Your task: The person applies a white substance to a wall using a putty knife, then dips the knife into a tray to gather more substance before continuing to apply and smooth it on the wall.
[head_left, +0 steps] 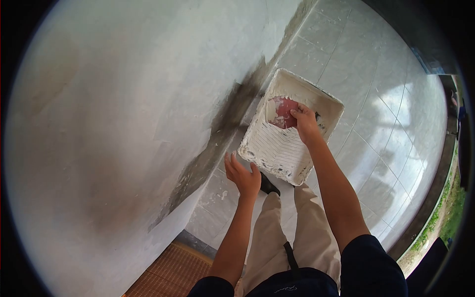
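A paint tray (269, 153) coated in off-white putty or paint sits below me, its ribbed slope toward my feet and its deeper well at the far end. In that well, my right hand (305, 121) pinches a flat red putty spreader (286, 110), whose left side is smeared with the off-white stuff. My left hand (242, 174) hovers by the tray's lower left corner, fingers apart and holding nothing. Part of the spreader is hidden under my right fingers.
A pale plastered wall (114, 119) rises on the left, with a dark rough band (225, 116) along its foot. Grey floor tiles (366, 109) run to the right. My shoe (270, 185) shows below the tray, and a brown woven surface (168, 271) lies at lower left.
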A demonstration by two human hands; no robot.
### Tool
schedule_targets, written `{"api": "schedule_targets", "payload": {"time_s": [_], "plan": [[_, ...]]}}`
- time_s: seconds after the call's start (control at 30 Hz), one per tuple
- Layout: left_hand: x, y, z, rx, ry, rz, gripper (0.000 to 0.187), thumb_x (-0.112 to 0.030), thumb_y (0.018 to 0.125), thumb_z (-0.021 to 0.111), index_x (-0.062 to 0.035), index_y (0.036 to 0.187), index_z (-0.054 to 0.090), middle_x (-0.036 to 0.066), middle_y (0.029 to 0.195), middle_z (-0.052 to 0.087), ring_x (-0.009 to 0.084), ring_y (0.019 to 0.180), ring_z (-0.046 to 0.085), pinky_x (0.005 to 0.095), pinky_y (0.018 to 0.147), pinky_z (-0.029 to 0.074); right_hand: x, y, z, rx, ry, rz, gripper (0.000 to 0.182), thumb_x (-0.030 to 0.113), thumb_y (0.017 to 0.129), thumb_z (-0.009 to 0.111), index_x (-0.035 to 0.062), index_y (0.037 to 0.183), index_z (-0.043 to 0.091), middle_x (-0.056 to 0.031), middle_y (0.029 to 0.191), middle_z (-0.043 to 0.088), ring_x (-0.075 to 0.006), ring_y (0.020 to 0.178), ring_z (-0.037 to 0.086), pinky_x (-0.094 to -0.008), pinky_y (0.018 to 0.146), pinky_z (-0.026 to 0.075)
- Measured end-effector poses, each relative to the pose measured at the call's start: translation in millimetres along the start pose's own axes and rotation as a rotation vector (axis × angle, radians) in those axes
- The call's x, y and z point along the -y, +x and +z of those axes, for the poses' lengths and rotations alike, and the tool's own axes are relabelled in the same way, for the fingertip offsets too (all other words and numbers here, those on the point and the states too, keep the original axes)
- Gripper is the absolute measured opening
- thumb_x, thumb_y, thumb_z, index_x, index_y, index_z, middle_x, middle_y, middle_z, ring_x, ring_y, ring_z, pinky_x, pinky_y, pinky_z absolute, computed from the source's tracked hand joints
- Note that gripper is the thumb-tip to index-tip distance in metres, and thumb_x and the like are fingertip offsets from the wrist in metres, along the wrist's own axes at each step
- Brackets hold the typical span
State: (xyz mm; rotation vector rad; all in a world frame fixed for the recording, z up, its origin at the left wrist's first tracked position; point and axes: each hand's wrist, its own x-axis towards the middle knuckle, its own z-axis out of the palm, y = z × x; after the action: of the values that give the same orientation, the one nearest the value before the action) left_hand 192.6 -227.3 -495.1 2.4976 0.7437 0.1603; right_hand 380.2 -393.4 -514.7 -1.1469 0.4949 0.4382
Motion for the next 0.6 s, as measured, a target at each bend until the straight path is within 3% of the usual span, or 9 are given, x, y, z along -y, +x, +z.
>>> {"api": "schedule_targets", "payload": {"time_s": [0.13, 0.2, 0.27, 0.37, 0.6], "plan": [[-12, 23, -40, -0.018, -0.02, 0.178, 0.067, -0.013, 0.08, 0.063, 0.001, 0.139, 0.034, 0.025, 0.149, 0.029, 0.0453, 0.141, 0.024, 0.0598, 0.11, 0.021, 31, -46, 31, 0.075, 0.035, -0.061, 0.029, -0.002, 0.094, 0.051, -0.0066, 0.121, 0.057, -0.0118, 0.103, 0.068, -0.0165, 0.088, 0.066, -0.0277, 0.08, 0.054], [-19, 35, -64, -0.05, -0.013, 0.266, 0.065, -0.012, 0.08, 0.062, 0.001, 0.138, 0.036, 0.024, 0.148, 0.032, 0.045, 0.141, 0.024, 0.0597, 0.11, 0.021, 45, -66, 46, 0.157, 0.176, -0.015, 0.029, -0.002, 0.095, 0.049, -0.0052, 0.124, 0.053, -0.0132, 0.108, 0.066, -0.0188, 0.092, 0.067, -0.0301, 0.083, 0.055], [-25, 46, -88, -0.071, 0.002, 0.348, 0.065, -0.012, 0.079, 0.062, 0.0008, 0.138, 0.037, 0.023, 0.147, 0.035, 0.0445, 0.141, 0.024, 0.0596, 0.111, 0.02, 59, -85, 61, 0.224, 0.107, -0.062, 0.029, -0.002, 0.096, 0.046, -0.0043, 0.126, 0.05, -0.0152, 0.113, 0.064, -0.0222, 0.099, 0.066, -0.0344, 0.089, 0.055], [-35, 57, -123, -0.152, -0.002, 0.414, 0.063, -0.011, 0.078, 0.062, 0.001, 0.136, 0.04, 0.023, 0.145, 0.037, 0.0442, 0.14, 0.026, 0.0587, 0.111, 0.021, 81, -121, 90, 0.292, 0.223, -0.09, 0.03, -0.003, 0.097, 0.043, -0.0044, 0.126, 0.05, -0.0174, 0.119, 0.061, -0.0258, 0.109, 0.063, -0.0399, 0.097, 0.053], [-61, 68, -191, -0.305, 0.021, 0.511, 0.063, -0.01, 0.076, 0.063, 0.0026, 0.133, 0.041, 0.023, 0.144, 0.038, 0.0439, 0.138, 0.028, 0.0575, 0.11, 0.021, 119, -162, 132, 0.483, 0.232, -0.141, 0.029, -0.002, 0.097, 0.046, -0.003, 0.126, 0.05, -0.0153, 0.122, 0.061, -0.0257, 0.111, 0.063, -0.0419, 0.1, 0.051]]}}
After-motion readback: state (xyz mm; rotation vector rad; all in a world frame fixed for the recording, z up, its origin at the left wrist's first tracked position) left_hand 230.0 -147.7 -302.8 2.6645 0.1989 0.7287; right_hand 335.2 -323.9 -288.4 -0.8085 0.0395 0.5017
